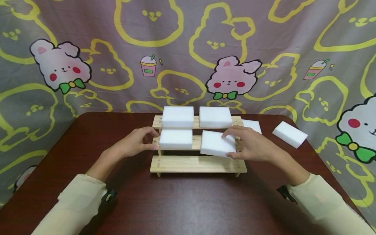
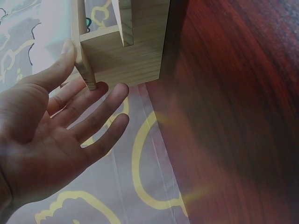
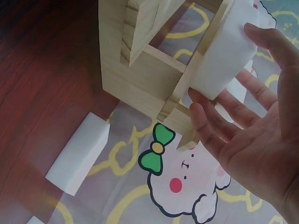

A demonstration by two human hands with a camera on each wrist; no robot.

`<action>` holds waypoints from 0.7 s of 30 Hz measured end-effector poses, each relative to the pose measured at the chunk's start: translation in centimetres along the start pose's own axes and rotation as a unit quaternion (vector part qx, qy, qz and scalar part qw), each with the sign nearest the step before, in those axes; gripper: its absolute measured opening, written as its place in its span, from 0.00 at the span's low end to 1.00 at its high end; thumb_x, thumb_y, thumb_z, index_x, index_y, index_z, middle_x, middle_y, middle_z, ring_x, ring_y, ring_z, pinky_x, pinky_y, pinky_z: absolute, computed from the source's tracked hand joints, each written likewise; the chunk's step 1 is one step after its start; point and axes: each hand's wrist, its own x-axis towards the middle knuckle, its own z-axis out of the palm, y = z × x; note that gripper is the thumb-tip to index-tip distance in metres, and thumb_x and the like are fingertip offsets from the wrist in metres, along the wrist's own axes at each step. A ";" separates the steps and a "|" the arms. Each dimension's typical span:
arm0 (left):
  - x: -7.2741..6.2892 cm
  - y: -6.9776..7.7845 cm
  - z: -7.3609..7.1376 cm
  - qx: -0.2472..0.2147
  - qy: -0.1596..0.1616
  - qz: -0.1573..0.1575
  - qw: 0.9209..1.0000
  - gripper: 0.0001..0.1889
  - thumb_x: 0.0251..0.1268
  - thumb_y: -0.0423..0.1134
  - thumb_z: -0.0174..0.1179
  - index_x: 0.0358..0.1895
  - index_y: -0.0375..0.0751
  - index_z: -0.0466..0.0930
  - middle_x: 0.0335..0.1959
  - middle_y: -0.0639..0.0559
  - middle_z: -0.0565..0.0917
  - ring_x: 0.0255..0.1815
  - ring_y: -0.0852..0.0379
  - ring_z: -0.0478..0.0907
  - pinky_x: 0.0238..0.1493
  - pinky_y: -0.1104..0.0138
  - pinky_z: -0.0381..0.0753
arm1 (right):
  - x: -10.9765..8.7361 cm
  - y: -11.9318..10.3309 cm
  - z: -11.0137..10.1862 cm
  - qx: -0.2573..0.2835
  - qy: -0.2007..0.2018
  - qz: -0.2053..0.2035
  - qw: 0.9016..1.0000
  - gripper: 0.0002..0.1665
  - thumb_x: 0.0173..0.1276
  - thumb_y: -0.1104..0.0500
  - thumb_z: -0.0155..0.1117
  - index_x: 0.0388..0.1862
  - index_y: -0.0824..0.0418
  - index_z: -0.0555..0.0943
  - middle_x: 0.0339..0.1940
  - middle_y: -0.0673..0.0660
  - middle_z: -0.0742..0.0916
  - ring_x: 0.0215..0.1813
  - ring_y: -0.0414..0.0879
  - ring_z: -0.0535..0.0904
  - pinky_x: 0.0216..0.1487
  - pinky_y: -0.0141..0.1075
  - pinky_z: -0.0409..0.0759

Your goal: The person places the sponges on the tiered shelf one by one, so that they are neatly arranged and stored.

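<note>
Grey cartoon-printed cloth (image 1: 173, 55) hangs beyond a dark reddish tabletop (image 1: 188, 202), where the right hand (image 1: 251, 143) pinches a smooth, crisp-edged white block (image 1: 217, 143) sitting askew on a wooden rack's (image 1: 198, 164) middle tier, and leftward of that grip the left hand (image 1: 135, 141), fingers loosely parted, stands at the rack's end.

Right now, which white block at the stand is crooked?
The right-hand block at the middle tier, gripped by the right hand: turned askew, while the other three blocks on the stand sit squarely.
</note>
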 end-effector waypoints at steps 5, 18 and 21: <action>0.0 0.0 0.0 0.000 0.000 0.000 1.000 0.22 0.65 0.37 0.73 0.57 0.28 0.78 0.55 0.36 0.83 0.47 0.45 0.82 0.45 0.57 0.82 | 0.1 -0.1 0.0 -0.014 -0.003 0.002 1.000 0.26 0.55 0.54 0.83 0.52 0.54 0.82 0.50 0.52 0.86 0.45 0.46 0.78 0.45 0.42 0.79; 0.0 0.2 -0.1 0.003 0.001 -0.002 1.000 0.22 0.65 0.36 0.73 0.56 0.29 0.79 0.53 0.37 0.83 0.47 0.45 0.81 0.44 0.57 0.81 | -1.5 -0.5 -1.0 -0.011 -0.047 0.046 0.998 0.30 0.62 0.56 0.79 0.64 0.50 0.83 0.58 0.55 0.78 0.32 0.40 0.74 0.31 0.34 0.75; 0.0 0.3 -0.1 0.003 0.000 -0.002 1.000 0.22 0.65 0.36 0.73 0.56 0.28 0.78 0.53 0.37 0.83 0.47 0.44 0.82 0.44 0.57 0.81 | -1.7 -0.8 -1.1 -0.010 -0.058 0.063 0.996 0.31 0.65 0.54 0.78 0.67 0.48 0.82 0.54 0.57 0.75 0.30 0.38 0.73 0.30 0.33 0.74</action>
